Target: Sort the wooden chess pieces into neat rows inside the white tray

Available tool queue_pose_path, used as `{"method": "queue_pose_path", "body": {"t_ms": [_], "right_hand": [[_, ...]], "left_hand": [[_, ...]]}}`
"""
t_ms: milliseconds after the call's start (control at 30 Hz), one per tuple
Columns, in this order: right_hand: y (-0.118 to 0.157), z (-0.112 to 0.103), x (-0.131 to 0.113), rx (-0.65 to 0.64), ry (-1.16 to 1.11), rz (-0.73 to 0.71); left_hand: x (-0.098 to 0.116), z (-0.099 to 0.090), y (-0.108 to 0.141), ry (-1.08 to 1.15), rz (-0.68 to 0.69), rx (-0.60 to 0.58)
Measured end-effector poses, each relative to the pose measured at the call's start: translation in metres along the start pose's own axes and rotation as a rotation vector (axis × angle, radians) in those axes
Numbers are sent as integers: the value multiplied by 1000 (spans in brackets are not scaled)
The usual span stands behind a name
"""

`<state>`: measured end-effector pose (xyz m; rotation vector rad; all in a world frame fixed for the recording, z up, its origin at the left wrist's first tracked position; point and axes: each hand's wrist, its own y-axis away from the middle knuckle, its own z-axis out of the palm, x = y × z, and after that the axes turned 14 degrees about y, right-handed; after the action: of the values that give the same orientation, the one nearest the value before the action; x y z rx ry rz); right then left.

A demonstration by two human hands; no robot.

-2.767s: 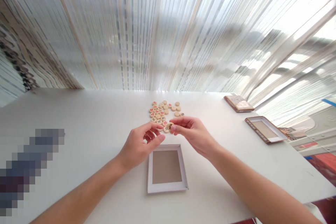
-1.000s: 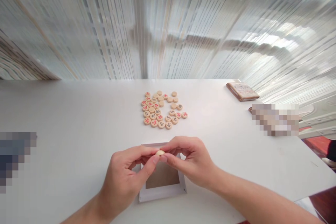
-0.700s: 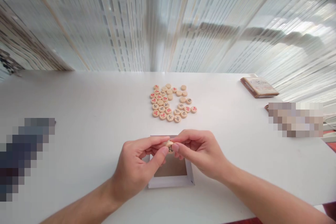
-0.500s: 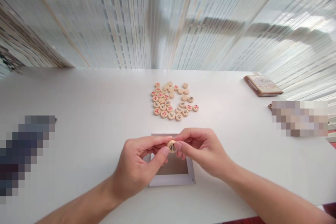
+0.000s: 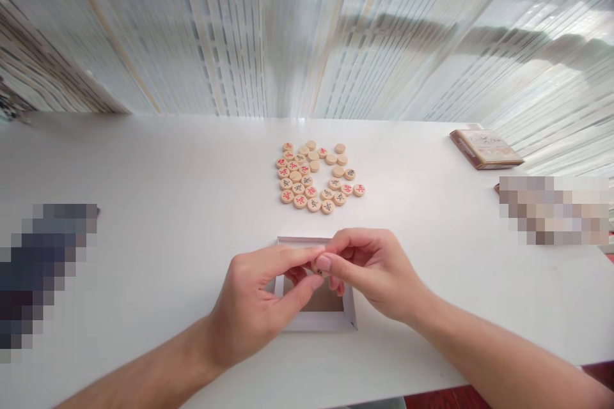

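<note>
Both hands meet over an open white box (image 5: 316,323) with a brown inside, at the near middle of the table. Between their fingertips is a round wooden piece (image 5: 320,270), now mostly covered by the fingers. My left hand (image 5: 268,297) pinches it from the left, thumb below and fingers above. From the right, my right hand (image 5: 371,271) grips it with thumb and index finger. Beyond the box lie several round wooden pieces (image 5: 300,202), some with red or black characters, others showing a blank face.
On the white table (image 5: 167,204), a flat patterned box (image 5: 488,148) lies at the back right, with a blurred-out item (image 5: 547,211) nearer. Another blurred-out item (image 5: 43,268) is at the left. A striped curtain (image 5: 230,32) hangs behind.
My left fingertips have moved slightly right and closed further over the piece, hiding its black character. The view has shifted slightly, so the table sits higher.
</note>
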<state>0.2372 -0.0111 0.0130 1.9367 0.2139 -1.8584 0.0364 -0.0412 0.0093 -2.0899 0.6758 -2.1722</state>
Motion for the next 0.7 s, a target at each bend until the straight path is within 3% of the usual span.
{"method": "queue_pose_path", "body": {"t_ms": [267,433,700], "right_hand": [[-2,-3,-5,-160,-151,20],[-2,-3,-4,-165,-232,47],[-1,-2,-7,-221,-265,151]], "left_hand": [[-4,-2,2,122,-44,85],[-3,-3,0,185,-55,86],[-5,-6,-1,110,118,-2]]}}
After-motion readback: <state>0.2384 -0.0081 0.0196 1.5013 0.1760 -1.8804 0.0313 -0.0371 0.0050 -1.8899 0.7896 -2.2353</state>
